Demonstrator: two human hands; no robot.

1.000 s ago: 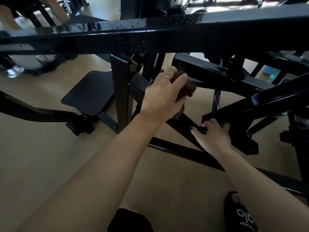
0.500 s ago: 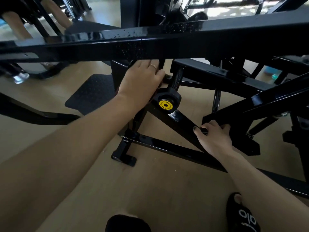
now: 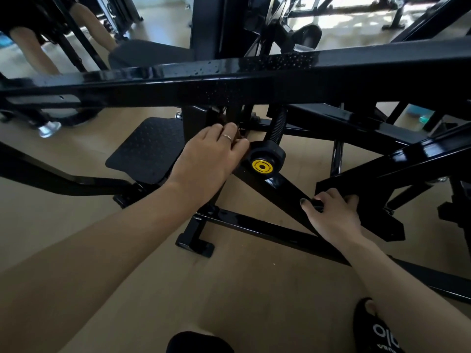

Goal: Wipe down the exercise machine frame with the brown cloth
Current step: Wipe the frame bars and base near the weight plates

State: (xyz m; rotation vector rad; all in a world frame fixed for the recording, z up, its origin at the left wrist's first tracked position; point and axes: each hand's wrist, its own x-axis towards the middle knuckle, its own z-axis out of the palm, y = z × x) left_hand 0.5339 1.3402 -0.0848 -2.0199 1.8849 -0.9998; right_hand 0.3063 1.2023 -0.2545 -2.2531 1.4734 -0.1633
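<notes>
The black exercise machine frame (image 3: 254,80) crosses the view as a wide wet beam, with slanted bars and a floor bar below. My left hand (image 3: 209,159) reaches under the beam and presses the brown cloth (image 3: 239,133) against an upright post; only a sliver of cloth shows past my fingers. Just right of that hand is a threaded knob with a yellow centre (image 3: 263,166). My right hand (image 3: 331,215) grips the lower end of a slanted black bar (image 3: 356,182).
A textured black footplate (image 3: 147,151) lies left of the post. Another person's legs (image 3: 38,57) stand at the far left behind the frame. My black slipper (image 3: 377,329) is at the bottom right on the tan floor (image 3: 242,289).
My left hand moved with the cloth from the slanted bar up and left to the post beneath the beam, uncovering the yellow-centred knob. My right hand has kept its grip.
</notes>
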